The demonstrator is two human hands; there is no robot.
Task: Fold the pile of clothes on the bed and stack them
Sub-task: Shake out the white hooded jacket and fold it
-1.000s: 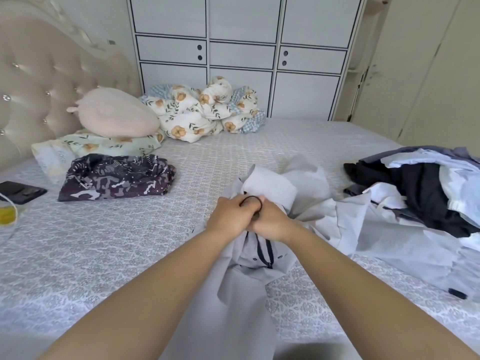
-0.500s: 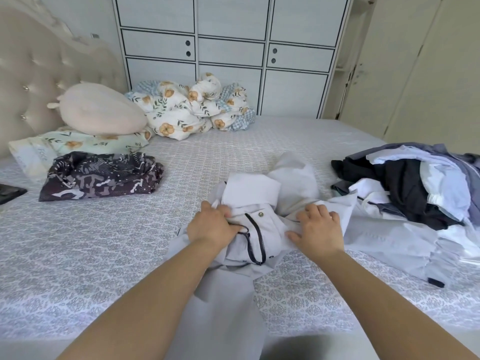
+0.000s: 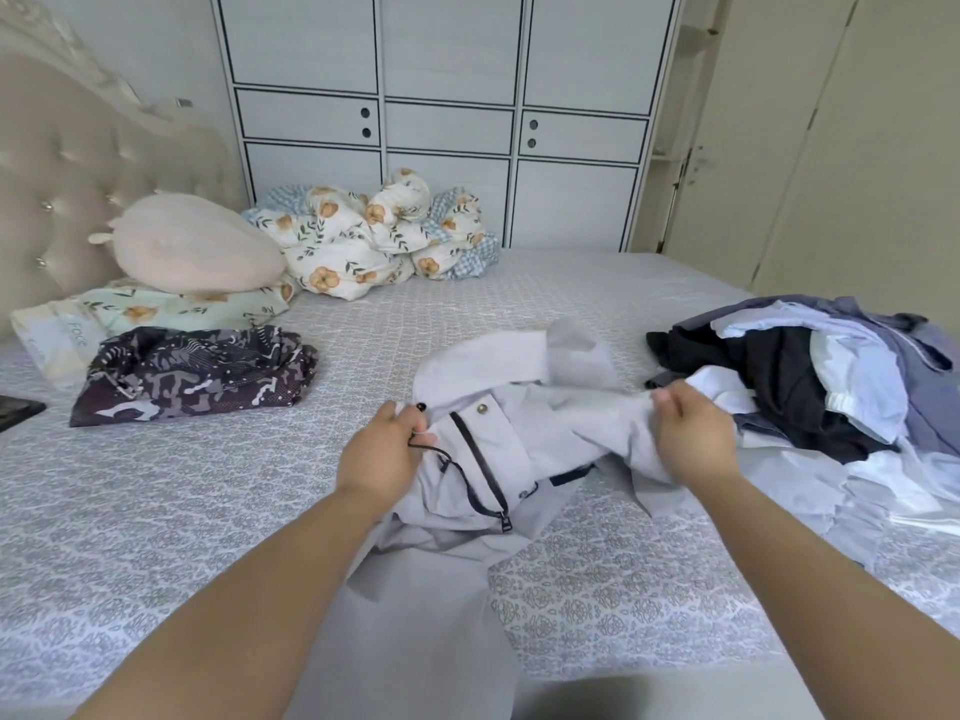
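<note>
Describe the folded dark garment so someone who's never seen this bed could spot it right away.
Start at the tufted headboard on the bed's left side and come down past the pink pillow. Just in front lies the folded dark garment, apart from the pile. It alone has a purple-black and white print.

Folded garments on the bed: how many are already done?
1: the dark patterned garment lies folded at the left, near the pillows. Others may be hidden in the unfolded pile at right.

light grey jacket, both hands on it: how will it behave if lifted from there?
Probably floppy: the light grey jacket crumples between the left hand and right hand. Likely light, thin cloth. The black drawcord hangs loose and may snag.
</note>
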